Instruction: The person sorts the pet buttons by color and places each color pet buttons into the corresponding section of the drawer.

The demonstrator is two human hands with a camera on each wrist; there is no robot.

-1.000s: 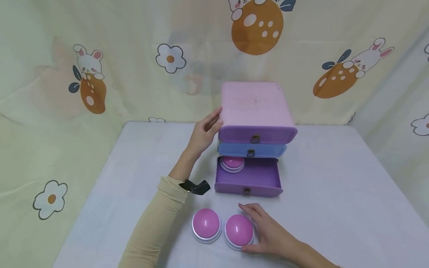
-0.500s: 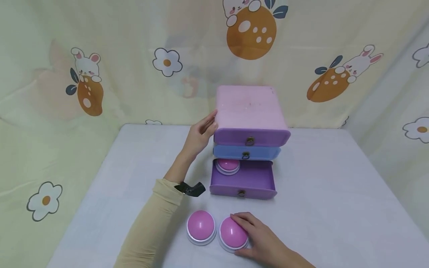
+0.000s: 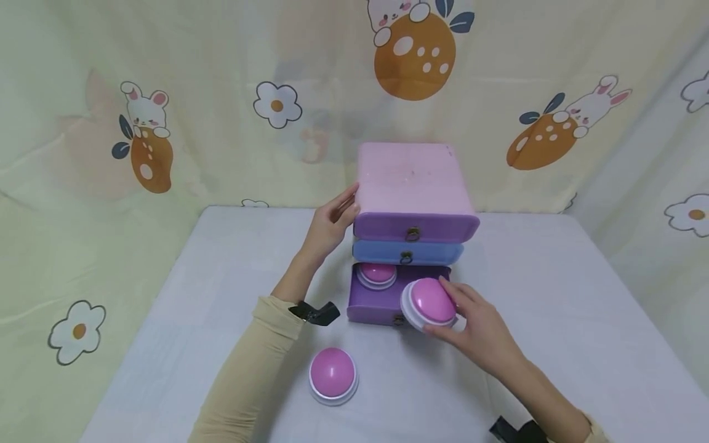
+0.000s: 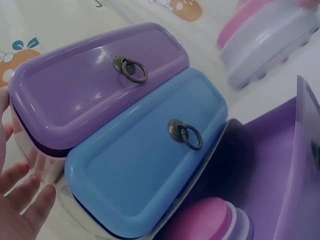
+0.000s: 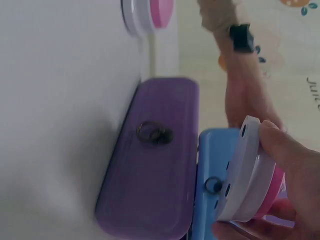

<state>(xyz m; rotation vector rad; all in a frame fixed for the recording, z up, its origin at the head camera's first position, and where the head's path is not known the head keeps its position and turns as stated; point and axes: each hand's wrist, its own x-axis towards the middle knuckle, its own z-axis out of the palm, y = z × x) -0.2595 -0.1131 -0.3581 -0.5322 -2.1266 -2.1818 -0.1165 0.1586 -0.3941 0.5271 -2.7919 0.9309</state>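
Observation:
My right hand (image 3: 483, 329) grips a round pink-domed button with a white base (image 3: 431, 301) by its sides, thumb and fingers on opposite edges. It is raised, overlapping the front right corner of the pulled-out bottom purple drawer (image 3: 368, 312). In the right wrist view the button (image 5: 247, 175) is tilted, its underside showing dark spots. Another such button (image 3: 377, 275) sits at the drawer's back left, partly hidden under the blue drawer (image 3: 379, 252). My left hand (image 3: 325, 226) rests with extended fingers against the left side of the pink-topped drawer cabinet (image 3: 412, 178).
A third pink-domed button (image 3: 333, 374) stands on the white table (image 3: 249, 258) before the cabinet. The top purple drawer (image 4: 90, 85) and the blue one are closed, each with a ring pull. A printed curtain (image 3: 210, 123) hangs behind.
My right hand has taken hold of the right-hand button on the table, lifted it and carried it forward to the open drawer. My left hand has stayed at the cabinet's side.

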